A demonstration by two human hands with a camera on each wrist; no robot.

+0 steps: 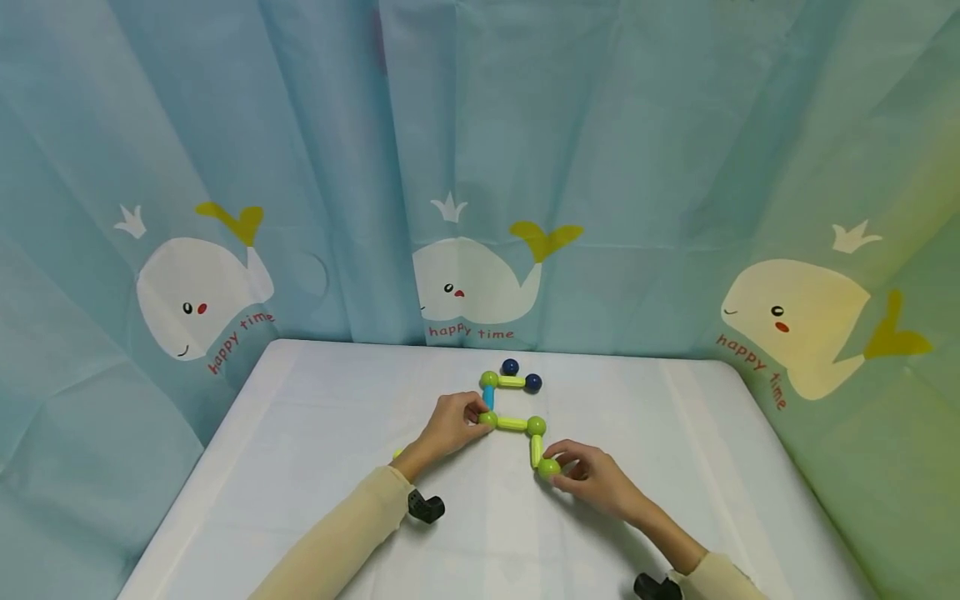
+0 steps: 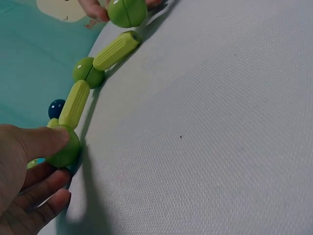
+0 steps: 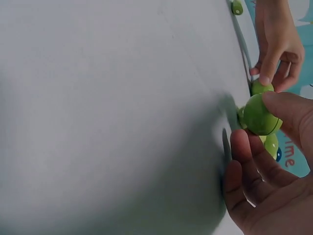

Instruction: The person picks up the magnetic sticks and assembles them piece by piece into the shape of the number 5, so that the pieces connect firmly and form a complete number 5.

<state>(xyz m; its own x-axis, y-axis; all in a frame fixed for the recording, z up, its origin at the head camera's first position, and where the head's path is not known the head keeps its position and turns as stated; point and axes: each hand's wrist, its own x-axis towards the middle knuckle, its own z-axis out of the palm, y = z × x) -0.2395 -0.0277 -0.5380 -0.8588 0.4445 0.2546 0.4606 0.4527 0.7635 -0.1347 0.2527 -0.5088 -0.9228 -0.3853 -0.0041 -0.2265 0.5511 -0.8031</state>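
A chain of sticks and balls lies on the white table, looking like a magnetic building set. My left hand (image 1: 452,423) pinches the green ball (image 2: 66,149) at its lower left bend. From that ball a yellow-green stick (image 1: 513,424) runs right to another green ball (image 1: 536,426), and a second yellow-green stick (image 2: 116,50) extends from there toward me. Between thumb and fingers, my right hand (image 1: 592,477) holds a green ball (image 3: 260,115) close by that stick's free end; a narrow gap shows in the left wrist view. A blue stick (image 1: 489,397) rises behind my left fingertips.
At the far end are a green ball (image 1: 489,380), a yellow-green stick (image 1: 512,382) and two dark blue balls, one at the stick's end (image 1: 533,383), another behind (image 1: 510,367). A yellow-green piece (image 3: 237,7) lies by the left forearm. A whale-print curtain (image 1: 637,167) borders the table.
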